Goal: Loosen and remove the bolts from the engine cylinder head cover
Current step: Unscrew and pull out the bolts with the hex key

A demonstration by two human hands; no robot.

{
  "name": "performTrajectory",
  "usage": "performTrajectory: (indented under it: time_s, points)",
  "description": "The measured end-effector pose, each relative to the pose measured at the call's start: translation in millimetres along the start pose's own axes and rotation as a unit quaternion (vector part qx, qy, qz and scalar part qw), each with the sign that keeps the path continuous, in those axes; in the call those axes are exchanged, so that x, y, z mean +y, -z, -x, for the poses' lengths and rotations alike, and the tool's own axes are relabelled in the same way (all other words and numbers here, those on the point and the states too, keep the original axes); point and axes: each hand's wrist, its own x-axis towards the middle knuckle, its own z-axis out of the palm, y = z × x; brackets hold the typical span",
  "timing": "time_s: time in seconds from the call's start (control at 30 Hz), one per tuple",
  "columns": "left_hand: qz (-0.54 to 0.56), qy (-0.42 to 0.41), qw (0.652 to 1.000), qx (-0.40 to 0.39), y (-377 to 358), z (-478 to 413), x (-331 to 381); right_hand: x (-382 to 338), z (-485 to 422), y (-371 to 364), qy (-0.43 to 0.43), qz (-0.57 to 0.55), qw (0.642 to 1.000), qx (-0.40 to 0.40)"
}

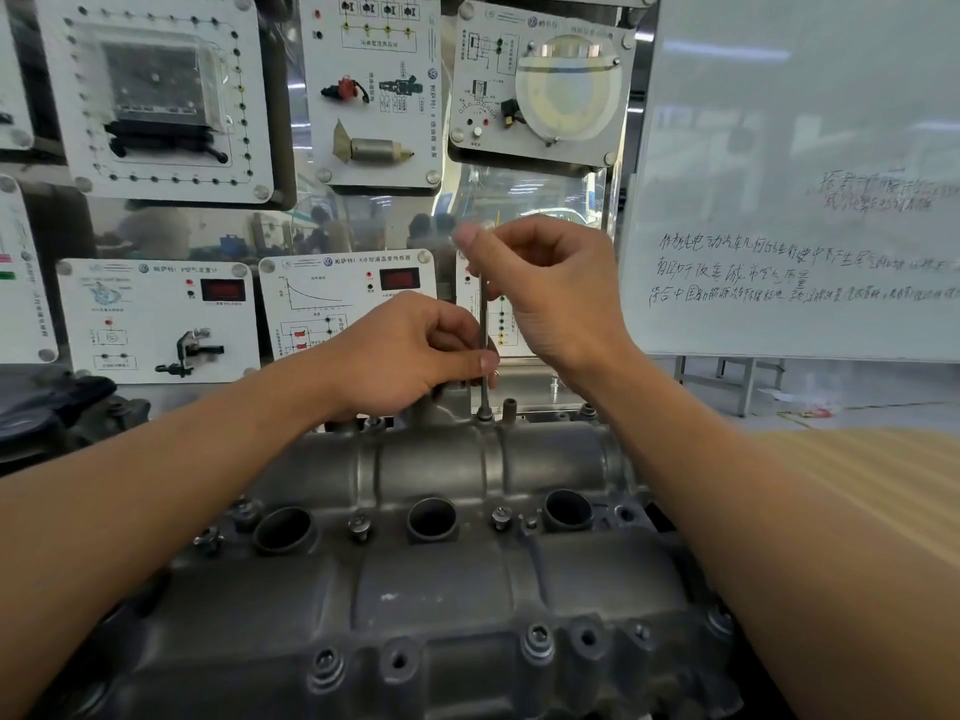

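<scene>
fingers [460,332] round upright rod [483,314], panels [156,319] behind

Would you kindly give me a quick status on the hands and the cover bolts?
Left hand pinches driver shaft low, right hand grips its top. Driver upright, tip on far-edge bolt of cover. Middle-row bolts seated. Nothing blocking.

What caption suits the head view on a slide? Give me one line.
Left hand and right hand pinch a thin upright rod standing on a far-edge bolt of the cylinder head cover.
</scene>
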Motion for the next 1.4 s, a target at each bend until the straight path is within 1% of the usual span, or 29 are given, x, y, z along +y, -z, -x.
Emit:
performTrajectory:
  time_s: [0.07,0.1,0.13,0.17,0.23,0.27,0.33,0.4,0.5,0.63,0.77,0.83,0.93,1.1,1.23,1.4]
  points:
    - [0.011,0.001,1.0,0.003,0.1,0.4,-0.5,-0.7,-0.1,-0.5,0.003,0.008,1.0,-0.003]
    - [0.013,0.001,1.0,0.004,-0.2,0.2,-0.9,-0.6,-1.3,-0.7,-0.016,0.011,1.0,-0.001]
    - [0.012,0.0,1.0,0.006,-0.5,-0.6,-1.6,0.0,-2.9,-1.4,-0.058,-0.003,0.998,-0.002]
    - [0.007,-0.002,1.0,0.009,-0.9,-1.6,-2.4,0.1,-4.1,-3.0,-0.119,-0.037,0.992,-0.012]
    - [0.001,-0.005,1.0,0.012,-1.7,-3.0,-3.2,1.5,-5.4,-7.6,-0.235,-0.13,0.963,-0.035]
    - [0.0,-0.005,1.0,0.012,-2.0,-3.6,-3.5,3.5,-6.3,-9.1,-0.269,-0.166,0.948,-0.033]
    - [-0.005,-0.006,1.0,0.004,-2.8,-4.7,-4.0,6.7,-7.6,-10.5,-0.304,-0.2,0.931,-0.016]
    - [-0.009,-0.008,1.0,-0.003,-3.0,-6.1,-5.0,8.4,-7.1,-11.0,-0.317,-0.201,0.927,-0.005]
    - [-0.01,-0.01,1.0,-0.008,-2.6,-9.3,-7.4,9.4,-7.4,-12.3,-0.309,-0.186,0.933,0.014]
    - [-0.014,-0.016,1.0,-0.008,-2.4,-12.9,-11.4,9.5,-8.8,-11.8,-0.284,-0.123,0.951,0.023]
    - [-0.012,-0.021,1.0,-0.008,-2.1,-11.8,-10.6,9.3,-6.1,-10.4,-0.193,-0.057,0.98,0.012]
    - [-0.014,-0.02,1.0,-0.006,-2.3,-10.1,-8.7,9.1,-5.8,-11.1,-0.168,-0.044,0.985,0.001]
    - [-0.017,-0.018,1.0,0.002,-2.6,-7.8,-6.2,5.8,-7.0,-11.1,-0.172,-0.058,0.983,-0.028]
    - [-0.017,-0.024,1.0,-0.001,-3.7,-5.3,-3.3,0.0,-6.4,-12.0,-0.188,-0.126,0.971,-0.082]
    - [-0.023,-0.023,0.999,-0.004,-3.5,-6.4,-2.4,-0.9,-6.5,-12.5,-0.161,-0.144,0.973,-0.08]
    - [-0.034,-0.022,0.999,-0.006,-3.1,-8.4,-4.2,2.5,-4.5,-12.6,-0.099,-0.107,0.988,-0.05]
